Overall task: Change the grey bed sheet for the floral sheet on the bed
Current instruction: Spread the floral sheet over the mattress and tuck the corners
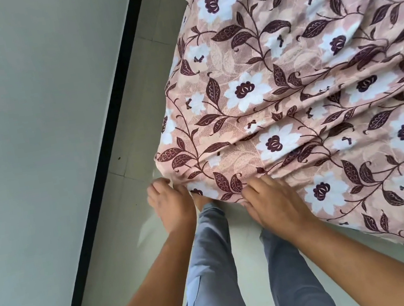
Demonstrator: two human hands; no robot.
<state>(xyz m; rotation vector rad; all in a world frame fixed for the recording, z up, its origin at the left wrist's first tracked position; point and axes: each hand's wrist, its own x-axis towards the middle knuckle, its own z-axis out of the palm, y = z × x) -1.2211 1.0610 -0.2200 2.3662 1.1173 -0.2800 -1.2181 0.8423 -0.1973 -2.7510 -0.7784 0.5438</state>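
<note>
Head view: floral sheet spread over the bed, with folds running away from both hands, up and to the right. At its near corner, left hand, fingertips against the hanging fabric; cannot tell whether pinching or only touching. Just right of it, right hand, flat on the sheet edge, fingers straight and a little spread, pressing the cloth. Below the hands, grey trousers; left of them, pale floor and black skirting.
</note>
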